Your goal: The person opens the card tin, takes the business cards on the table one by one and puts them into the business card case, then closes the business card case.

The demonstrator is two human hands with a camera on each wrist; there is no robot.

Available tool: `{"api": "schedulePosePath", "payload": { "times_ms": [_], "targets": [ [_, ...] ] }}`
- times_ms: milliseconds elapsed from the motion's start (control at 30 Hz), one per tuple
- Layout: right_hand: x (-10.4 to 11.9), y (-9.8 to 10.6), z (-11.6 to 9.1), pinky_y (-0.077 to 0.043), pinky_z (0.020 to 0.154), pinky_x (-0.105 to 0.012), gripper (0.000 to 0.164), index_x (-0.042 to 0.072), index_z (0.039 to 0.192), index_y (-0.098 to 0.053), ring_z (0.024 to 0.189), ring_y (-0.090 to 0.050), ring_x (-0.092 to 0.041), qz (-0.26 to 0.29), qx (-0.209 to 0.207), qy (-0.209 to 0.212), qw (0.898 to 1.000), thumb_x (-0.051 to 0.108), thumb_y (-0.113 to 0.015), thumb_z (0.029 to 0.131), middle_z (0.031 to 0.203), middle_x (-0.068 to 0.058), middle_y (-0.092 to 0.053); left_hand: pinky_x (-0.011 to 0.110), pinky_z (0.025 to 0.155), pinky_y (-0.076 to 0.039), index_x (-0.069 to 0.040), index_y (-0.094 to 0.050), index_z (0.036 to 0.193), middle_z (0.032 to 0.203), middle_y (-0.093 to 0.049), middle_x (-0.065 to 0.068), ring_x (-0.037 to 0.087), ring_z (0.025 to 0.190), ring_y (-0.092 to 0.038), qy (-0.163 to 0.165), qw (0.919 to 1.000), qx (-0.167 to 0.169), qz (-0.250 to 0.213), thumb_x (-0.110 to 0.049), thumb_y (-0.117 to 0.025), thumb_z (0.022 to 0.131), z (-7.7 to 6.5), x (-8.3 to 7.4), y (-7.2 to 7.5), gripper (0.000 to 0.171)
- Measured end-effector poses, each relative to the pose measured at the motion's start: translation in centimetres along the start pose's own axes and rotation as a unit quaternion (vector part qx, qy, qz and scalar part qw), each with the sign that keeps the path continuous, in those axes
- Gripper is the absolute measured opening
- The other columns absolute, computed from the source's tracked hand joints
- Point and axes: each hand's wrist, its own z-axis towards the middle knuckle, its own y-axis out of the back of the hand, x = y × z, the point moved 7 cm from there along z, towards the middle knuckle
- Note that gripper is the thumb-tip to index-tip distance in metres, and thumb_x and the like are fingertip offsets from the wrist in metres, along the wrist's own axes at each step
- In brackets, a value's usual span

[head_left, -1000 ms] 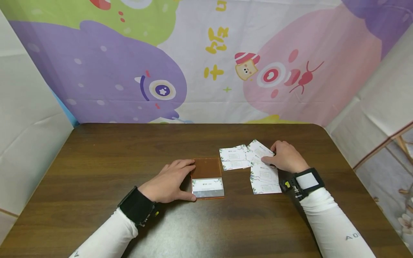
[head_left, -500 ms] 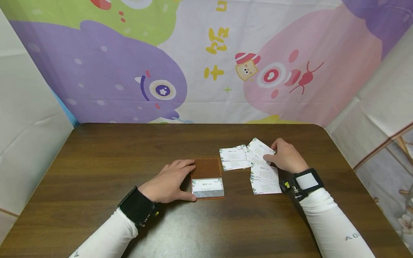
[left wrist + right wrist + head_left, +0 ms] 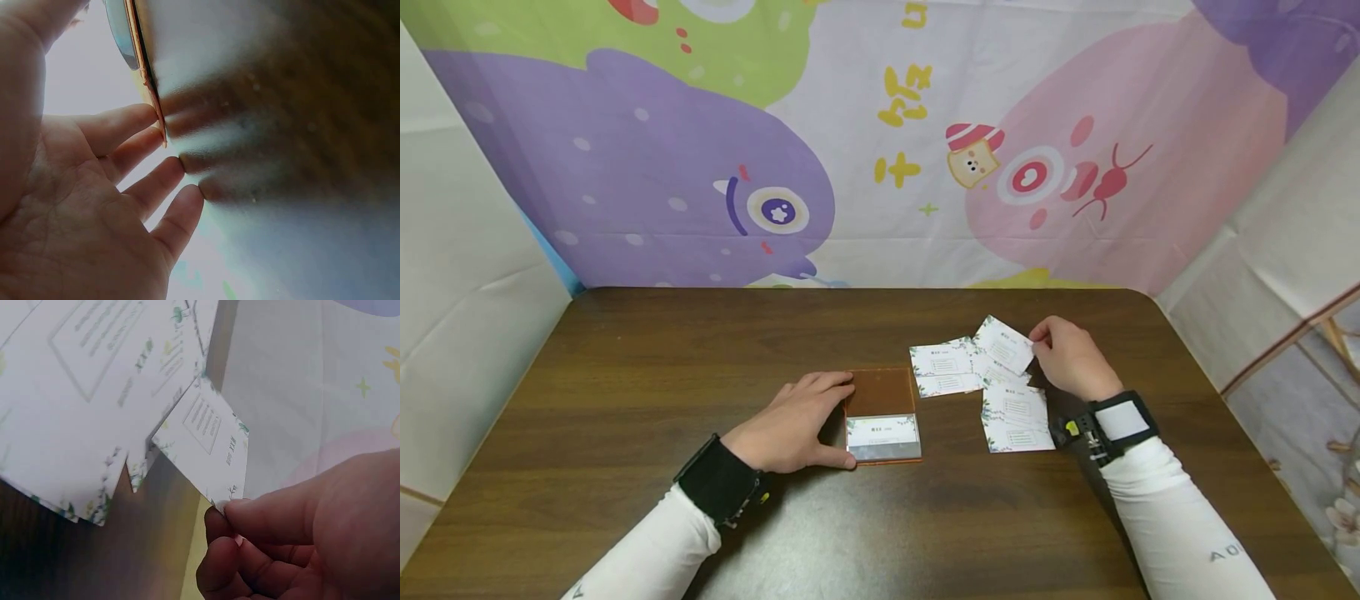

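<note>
My right hand (image 3: 1077, 358) pinches the corner of a white business card (image 3: 1003, 344) between thumb and index finger. In the right wrist view that card (image 3: 203, 434) slants up from the fingertips, over the other cards. A brown card holder (image 3: 880, 390) lies unfolded on the table, with a white card (image 3: 881, 429) in its clear lower pocket. Beside its left edge my left hand (image 3: 786, 423) lies with fingers spread, thumb at the lower corner and fingertips at the upper one. The left wrist view shows the fingertips right at the holder's edge (image 3: 150, 94).
More white cards with leaf borders overlap on the brown table (image 3: 700, 333): one group (image 3: 942, 358) right of the holder, another (image 3: 1017, 421) nearer the right wrist. A cartoon-printed cloth (image 3: 880, 208) hangs behind the table's far edge.
My right hand has drawn the pinched card slightly up and away, uncovering another card beneath it. Its thumb has moved from the card's face to the corner. The left hand stays put.
</note>
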Motion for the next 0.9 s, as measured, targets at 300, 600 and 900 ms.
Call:
{"api": "schedulePosePath", "payload": {
  "times_ms": [300,600,900],
  "targets": [
    [0.5,0.6,-0.1,-0.044,0.071,-0.041,0.017,-0.001,0.106,-0.059,0.082,-0.056,-0.030,0.013,-0.017,0.011,1.000,0.011,-0.050,0.100,0.095,-0.016,-0.061,0.056,0.109,-0.027,-0.004,-0.041,0.152,0.160,-0.029,0.007,0.029,0.145,-0.025,0.003,1.0000,0.003,0.001,-0.063,-0.073,0.079,-0.1,-0.1,0.1,0.099],
    [2.1,1.1,-0.3,-0.044,0.070,-0.039,0.015,0.001,0.105,-0.061,0.080,-0.055,-0.029,0.024,-0.028,0.034,0.999,0.010,-0.051,0.099,0.092,-0.013,-0.061,0.055,0.109,-0.028,-0.004,-0.042,0.152,0.160,-0.030,0.008,0.028,0.144,-0.026,0.002,1.0000,0.004,0.001,-0.063,-0.073,0.079,0.0,0.0,0.0,0.099],
    [4.0,1.2,-0.3,-0.044,0.070,-0.038,0.015,0.002,0.106,-0.063,0.079,-0.055,-0.027,0.034,-0.019,0.053,0.998,0.011,-0.053,0.099,0.092,-0.012,-0.061,0.055,0.108,-0.028,-0.004,-0.042,0.152,0.160,-0.030,0.008,0.028,0.144,-0.026,0.003,1.0000,0.003,0.001,-0.062,-0.074,0.078,0.0,0.0,0.0,0.099]
  ]
}}
